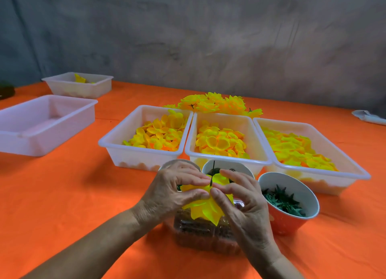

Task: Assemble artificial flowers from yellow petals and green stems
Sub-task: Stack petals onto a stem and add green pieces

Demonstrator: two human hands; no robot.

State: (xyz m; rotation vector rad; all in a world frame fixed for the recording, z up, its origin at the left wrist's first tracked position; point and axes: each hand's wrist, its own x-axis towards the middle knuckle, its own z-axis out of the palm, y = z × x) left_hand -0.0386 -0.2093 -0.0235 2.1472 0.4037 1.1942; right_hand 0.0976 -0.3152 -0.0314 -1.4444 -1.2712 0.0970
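Lower centre of frame: left hand and right hand are both pinching yellow petals on a thin green stem, above a clear container.

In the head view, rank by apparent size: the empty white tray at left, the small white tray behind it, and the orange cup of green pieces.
1. Empty white tray, largest.
2 and 3. Small white tray and orange cup look alike; the tray sits far back and the cup near, so I won't rank them.
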